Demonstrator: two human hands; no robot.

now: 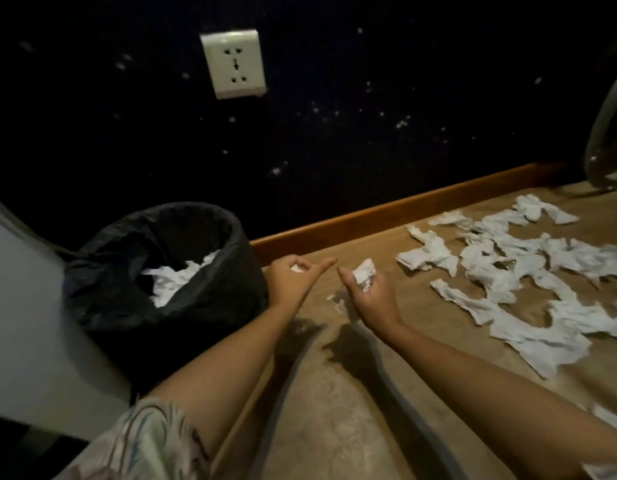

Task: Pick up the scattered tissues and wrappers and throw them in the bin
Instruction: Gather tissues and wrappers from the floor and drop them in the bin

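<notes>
My right hand (367, 294) grips a crumpled white tissue (364, 273) just above the brown floor. My left hand (295, 277) hovers beside the bin's right rim, its fingers curled round a small white scrap (296, 268), index finger pointing right. The bin (231, 233) has a black liner and holds white tissues (175, 278). Several torn white tissues (508, 268) lie scattered on the floor to the right of my hands. A small scrap (338, 299) lies on the floor under my right hand.
A dark wall with a white socket (234, 64) rises behind the bin, edged by a wooden skirting board (386, 209). A white panel (19, 289) stands left of the bin. A curved metal frame (608, 126) stands at the far right.
</notes>
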